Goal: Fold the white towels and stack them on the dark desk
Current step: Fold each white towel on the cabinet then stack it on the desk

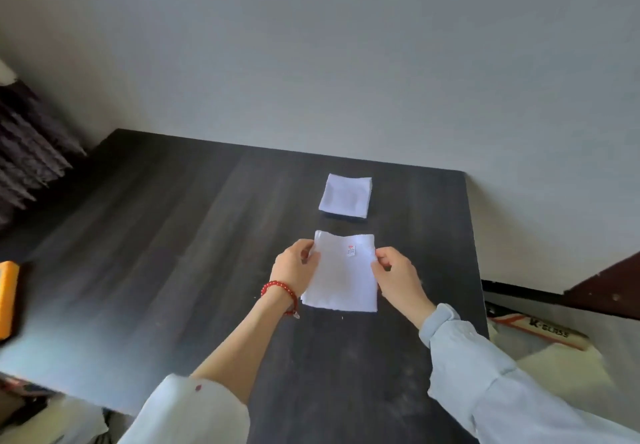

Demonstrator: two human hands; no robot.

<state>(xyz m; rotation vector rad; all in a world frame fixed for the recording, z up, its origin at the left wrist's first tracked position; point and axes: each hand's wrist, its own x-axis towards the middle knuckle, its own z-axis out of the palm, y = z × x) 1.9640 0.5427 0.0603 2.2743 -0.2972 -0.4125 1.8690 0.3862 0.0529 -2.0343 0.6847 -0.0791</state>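
On the dark worktop [145,235] I saw my left hand [294,267] pinching the left edge of the white towel [343,280], its grip closed on the cloth. My right hand [398,277] pinched the right edge likewise. The folded stack [346,195] lay just beyond.

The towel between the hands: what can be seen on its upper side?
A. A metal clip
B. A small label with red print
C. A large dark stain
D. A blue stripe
B: the white towel, held at its edges by the left hand and the right hand, shows a small label with red print near its far edge.
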